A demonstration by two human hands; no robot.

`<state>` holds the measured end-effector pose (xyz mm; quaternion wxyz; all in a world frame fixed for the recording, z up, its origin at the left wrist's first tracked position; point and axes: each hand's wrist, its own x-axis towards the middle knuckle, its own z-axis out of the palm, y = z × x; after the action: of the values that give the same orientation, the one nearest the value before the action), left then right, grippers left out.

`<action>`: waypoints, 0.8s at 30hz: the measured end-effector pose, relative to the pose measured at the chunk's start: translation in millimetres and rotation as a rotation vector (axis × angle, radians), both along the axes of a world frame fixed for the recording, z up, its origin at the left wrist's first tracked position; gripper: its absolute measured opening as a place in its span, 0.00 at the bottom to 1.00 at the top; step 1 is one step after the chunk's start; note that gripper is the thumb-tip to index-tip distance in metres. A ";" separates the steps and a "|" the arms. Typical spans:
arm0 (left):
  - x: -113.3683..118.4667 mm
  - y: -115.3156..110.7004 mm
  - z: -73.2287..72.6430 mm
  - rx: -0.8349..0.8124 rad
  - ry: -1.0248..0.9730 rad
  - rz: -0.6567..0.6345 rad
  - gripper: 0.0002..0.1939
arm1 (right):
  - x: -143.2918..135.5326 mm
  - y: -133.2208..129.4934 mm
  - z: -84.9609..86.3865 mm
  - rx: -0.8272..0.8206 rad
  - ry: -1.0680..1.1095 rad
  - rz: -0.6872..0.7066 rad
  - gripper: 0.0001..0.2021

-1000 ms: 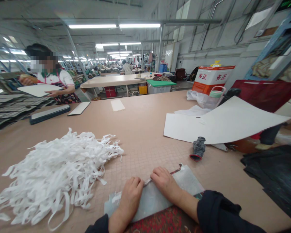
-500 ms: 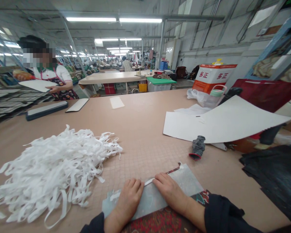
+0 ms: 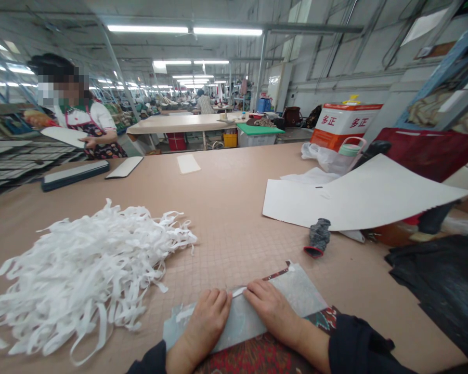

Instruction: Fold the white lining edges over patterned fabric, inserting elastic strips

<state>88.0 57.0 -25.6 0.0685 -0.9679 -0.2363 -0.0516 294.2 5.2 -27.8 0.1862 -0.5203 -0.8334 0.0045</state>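
Close in front of me lies a dark red patterned fabric piece (image 3: 257,356), with a pale grey backing (image 3: 304,291) face up. A narrow white strip (image 3: 239,292) runs along its far edge and shows between my hands. My left hand (image 3: 210,317) is closed over that edge, fingers together, on the strip. Beside it, my right hand (image 3: 271,306) presses the strip and edge with bent fingers. Both thumbs are hidden. Further right, a thin patterned red-brown edge (image 3: 280,272) shows beyond the backing. To the left sits a large tangled heap of white strips (image 3: 89,270).
A grey knitted piece with red trim (image 3: 317,238) lies near a large curved white sheet (image 3: 335,200). Black material (image 3: 440,285) is at right. White-topped panels (image 3: 76,175) lie far left, where a co-worker (image 3: 95,127) holds a white panel (image 3: 64,137).
My hands stay at the fabric's edge, with only a very slight shift of the fingers. The co-worker's white panel has moved a little to the right.
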 end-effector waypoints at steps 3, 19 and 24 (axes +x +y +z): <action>-0.1 -1.0 -0.3 0.039 -0.011 -0.001 0.17 | -2.0 1.0 -1.0 0.021 -0.042 0.007 0.09; -12.7 -0.8 0.3 0.066 -0.057 -0.049 0.13 | -5.1 -1.3 5.5 -0.010 -0.114 0.004 0.14; -17.9 -5.9 -2.3 -0.030 -0.047 0.034 0.16 | -13.0 1.3 6.9 -0.029 -0.185 -0.011 0.13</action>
<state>70.2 51.1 -27.9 0.0491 -0.9631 -0.2553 -0.0694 281.2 6.4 -20.9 0.1009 -0.5255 -0.8441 -0.0327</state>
